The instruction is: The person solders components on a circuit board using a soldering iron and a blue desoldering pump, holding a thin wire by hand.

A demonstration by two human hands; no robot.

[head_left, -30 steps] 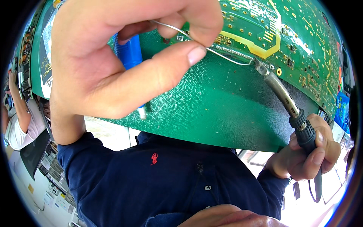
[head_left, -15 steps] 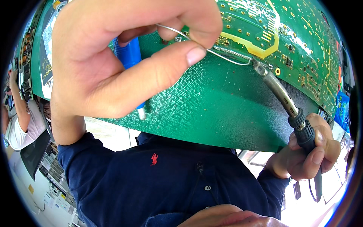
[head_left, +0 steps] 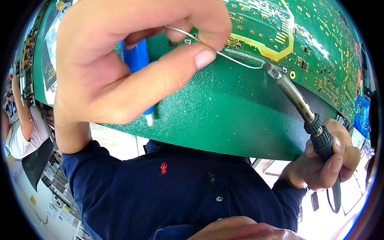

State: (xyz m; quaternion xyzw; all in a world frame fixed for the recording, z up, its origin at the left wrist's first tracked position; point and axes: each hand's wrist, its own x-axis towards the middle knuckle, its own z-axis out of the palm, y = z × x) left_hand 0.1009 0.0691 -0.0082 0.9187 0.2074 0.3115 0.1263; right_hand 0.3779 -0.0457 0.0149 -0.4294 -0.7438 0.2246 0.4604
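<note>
Between thumb and forefinger, my left hand [head_left: 132, 68] pinches a thin silvery solder wire [head_left: 240, 63]. The wire's free end reaches the tip of a soldering iron [head_left: 296, 98]. Gripped by its dark handle, the iron is in my right hand [head_left: 330, 162], slanting up and to the left. Its tip is at the near edge of a green circuit board [head_left: 320, 64], by the right end of a row of shiny pins [head_left: 244, 55]. My left hand covers the board's left part.
A green mat [head_left: 208, 116] lies under the board. Behind my left hand is a blue tube with a white tip [head_left: 138, 60]. A blue packet [head_left: 362, 114] stands at the far right. Another person [head_left: 30, 128] sits at the left, near more boards [head_left: 28, 68].
My left hand and the wire have shifted very slightly left. The iron has barely moved, its tip still at the same end of the pin row.
</note>
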